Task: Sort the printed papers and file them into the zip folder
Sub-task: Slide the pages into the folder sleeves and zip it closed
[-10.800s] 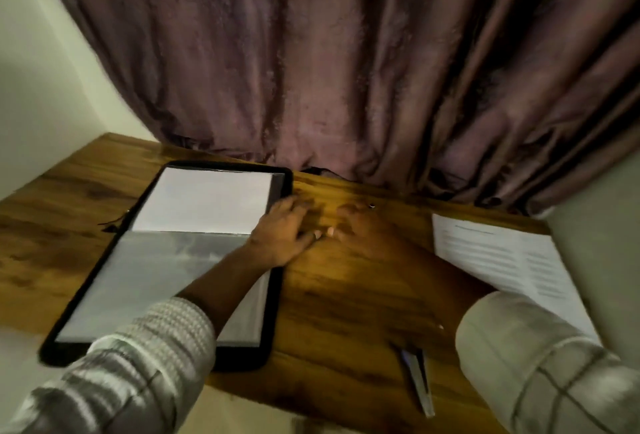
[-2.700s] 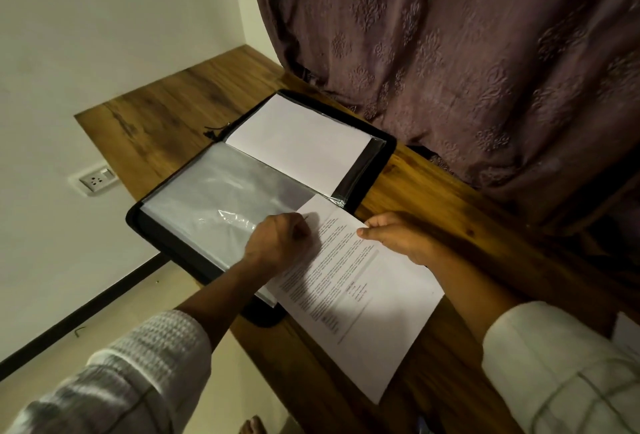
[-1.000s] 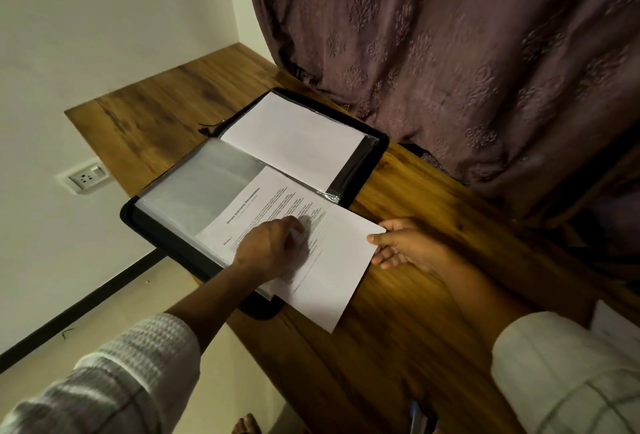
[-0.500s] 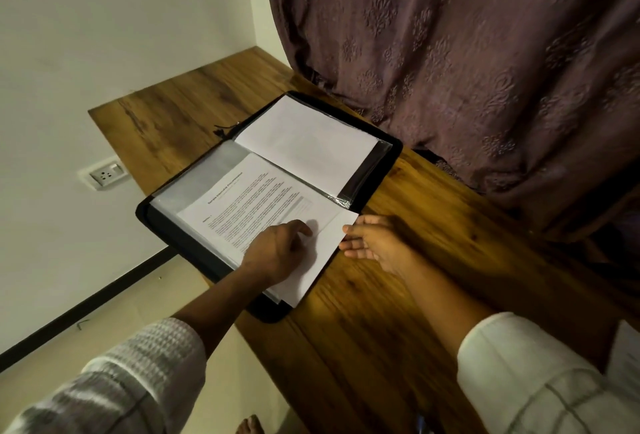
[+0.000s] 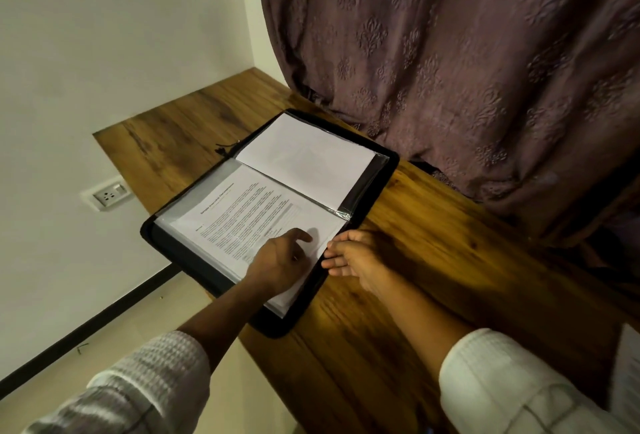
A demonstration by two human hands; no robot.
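Note:
A black zip folder [image 5: 379, 188] lies open on the wooden desk [image 5: 408, 260]. A printed paper [image 5: 242, 212] sits almost fully inside the near clear sleeve. The far sleeve holds a blank white sheet [image 5: 304, 156]. My left hand [image 5: 280, 260] rests on the printed paper's right part, forefinger stretched out over it. My right hand [image 5: 353, 257] is at the folder's right edge, its fingertips touching the paper's edge. More white paper [image 5: 628, 371] shows at the right border of the view.
A purple patterned curtain [image 5: 467, 53] hangs behind the desk. The white wall on the left carries a power socket [image 5: 107, 194]. The desk's left edge drops to a pale floor [image 5: 104, 347]. The folder's zip pull [image 5: 225, 148] lies on the wood.
The printed paper has slid left, further into the near sleeve, so little of it sticks out. My right hand followed its edge up to the folder.

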